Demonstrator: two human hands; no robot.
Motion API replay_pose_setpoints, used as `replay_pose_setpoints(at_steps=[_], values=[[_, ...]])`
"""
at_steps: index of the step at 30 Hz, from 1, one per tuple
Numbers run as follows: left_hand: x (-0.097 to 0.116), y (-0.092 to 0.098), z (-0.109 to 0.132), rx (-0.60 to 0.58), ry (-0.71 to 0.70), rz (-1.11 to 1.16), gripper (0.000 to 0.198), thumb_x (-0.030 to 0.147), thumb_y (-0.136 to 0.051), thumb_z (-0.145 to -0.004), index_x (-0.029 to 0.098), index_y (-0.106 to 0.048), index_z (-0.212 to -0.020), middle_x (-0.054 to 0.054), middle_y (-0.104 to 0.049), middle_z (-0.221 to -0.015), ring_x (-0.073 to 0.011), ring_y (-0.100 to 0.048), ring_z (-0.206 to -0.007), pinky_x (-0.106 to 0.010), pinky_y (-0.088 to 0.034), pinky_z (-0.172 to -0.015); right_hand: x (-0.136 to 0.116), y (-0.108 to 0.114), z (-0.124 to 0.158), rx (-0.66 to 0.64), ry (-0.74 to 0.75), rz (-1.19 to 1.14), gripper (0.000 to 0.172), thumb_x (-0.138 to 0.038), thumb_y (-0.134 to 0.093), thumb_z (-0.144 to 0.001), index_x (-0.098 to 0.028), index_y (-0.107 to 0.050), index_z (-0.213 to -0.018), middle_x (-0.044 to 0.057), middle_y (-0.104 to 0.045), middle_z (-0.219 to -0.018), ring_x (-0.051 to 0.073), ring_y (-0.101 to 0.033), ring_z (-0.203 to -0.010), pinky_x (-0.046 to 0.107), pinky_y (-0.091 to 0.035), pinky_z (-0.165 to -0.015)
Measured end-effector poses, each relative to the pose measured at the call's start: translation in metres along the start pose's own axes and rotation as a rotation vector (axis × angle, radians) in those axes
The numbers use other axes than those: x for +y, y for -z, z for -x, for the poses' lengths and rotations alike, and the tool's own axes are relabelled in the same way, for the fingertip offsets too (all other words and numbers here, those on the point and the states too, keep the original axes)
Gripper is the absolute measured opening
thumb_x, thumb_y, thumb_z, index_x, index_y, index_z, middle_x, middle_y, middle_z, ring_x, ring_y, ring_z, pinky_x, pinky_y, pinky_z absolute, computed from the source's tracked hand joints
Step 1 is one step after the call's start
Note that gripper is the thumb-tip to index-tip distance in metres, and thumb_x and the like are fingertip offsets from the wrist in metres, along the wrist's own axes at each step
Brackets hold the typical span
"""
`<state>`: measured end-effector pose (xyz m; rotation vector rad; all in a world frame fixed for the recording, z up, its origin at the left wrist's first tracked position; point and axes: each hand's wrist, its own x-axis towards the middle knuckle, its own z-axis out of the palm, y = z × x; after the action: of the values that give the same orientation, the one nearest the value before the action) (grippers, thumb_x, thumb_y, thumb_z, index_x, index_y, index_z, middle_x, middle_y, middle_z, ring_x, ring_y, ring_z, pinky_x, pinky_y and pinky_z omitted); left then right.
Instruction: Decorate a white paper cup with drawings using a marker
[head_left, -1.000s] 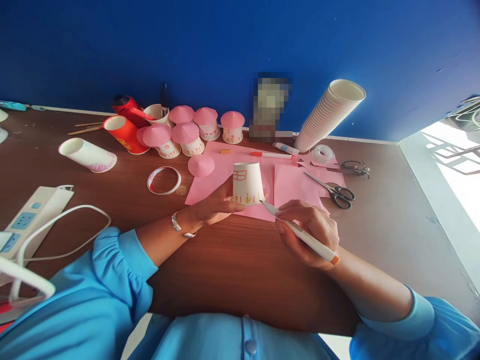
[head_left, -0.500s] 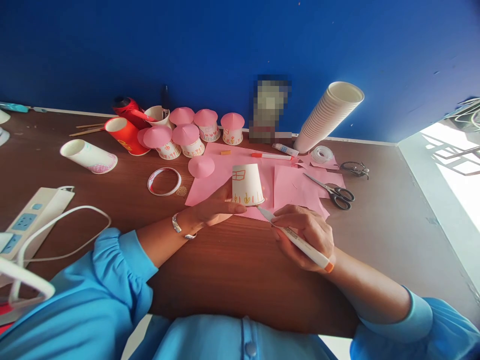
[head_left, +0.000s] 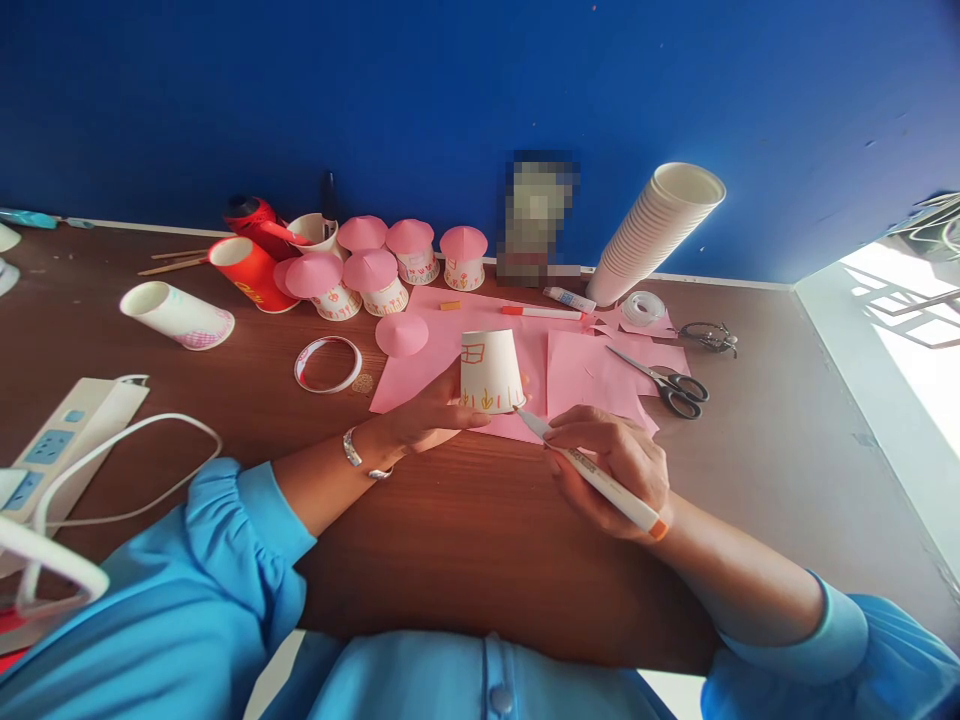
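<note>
My left hand (head_left: 429, 412) is closed around a white paper cup (head_left: 491, 370), held upside down above the table. An orange window and a row of grass-like strokes are drawn on the cup's side. In my right hand (head_left: 611, 470) is a white marker (head_left: 600, 485) with an orange end, its tip at the cup's lower right rim. Under and behind the cup lie pink paper sheets (head_left: 442, 350). A pink paper cone (head_left: 402, 334) rests just left of the cup, and an orange marker cap (head_left: 450, 305) lies on the paper.
Several cups with pink cone roofs (head_left: 410, 238) stand by the wall. A tall cup stack (head_left: 656, 235) leans at back right. Scissors (head_left: 667, 385), a tape roll (head_left: 328, 364), a red-capped marker (head_left: 541, 312) and a glue tube (head_left: 570, 299) lie around. A power strip (head_left: 67, 430) sits left.
The cup has shifted slightly left and turned a little in my left hand. The marker tip has moved up slightly to the cup's lower edge.
</note>
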<state>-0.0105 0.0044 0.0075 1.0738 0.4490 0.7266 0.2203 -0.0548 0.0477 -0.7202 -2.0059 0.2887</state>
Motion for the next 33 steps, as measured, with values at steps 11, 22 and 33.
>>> replay_pose_setpoints(at_steps=[11,22,33], values=[[-0.003,0.001,-0.002,-0.018,0.000,0.023,0.075,0.031,-0.085,-0.081,0.026,-0.056,-0.150,-0.015,-0.076,-0.135,-0.0377,-0.067,-0.135,-0.062,-0.044,-0.120,0.000,0.000,-0.001,-0.005,-0.009,0.030,0.016,-0.011,-0.062,-0.097,-0.023,-0.061,-0.107,0.002,-0.073,-0.075,0.016,-0.073,-0.062,0.026,-0.059,-0.057],[-0.011,0.007,-0.003,-0.038,-0.016,0.009,0.075,0.033,-0.084,-0.080,0.025,-0.057,-0.149,-0.015,-0.076,-0.130,-0.0377,-0.068,-0.131,-0.060,-0.047,-0.115,0.000,0.000,0.001,-0.042,-0.039,0.055,0.015,-0.012,-0.062,-0.097,-0.024,-0.059,-0.106,0.000,-0.073,-0.076,0.017,-0.074,-0.064,0.027,-0.057,-0.056],[-0.013,0.008,-0.004,-0.060,0.013,-0.011,0.075,0.036,-0.085,-0.079,0.025,-0.058,-0.148,-0.015,-0.076,-0.128,-0.0374,-0.067,-0.130,-0.057,-0.050,-0.112,-0.001,-0.001,-0.001,-0.041,-0.026,0.051,0.016,-0.011,-0.063,-0.096,-0.023,-0.061,-0.106,0.002,-0.076,-0.081,0.017,-0.077,-0.069,0.027,-0.061,-0.060]])
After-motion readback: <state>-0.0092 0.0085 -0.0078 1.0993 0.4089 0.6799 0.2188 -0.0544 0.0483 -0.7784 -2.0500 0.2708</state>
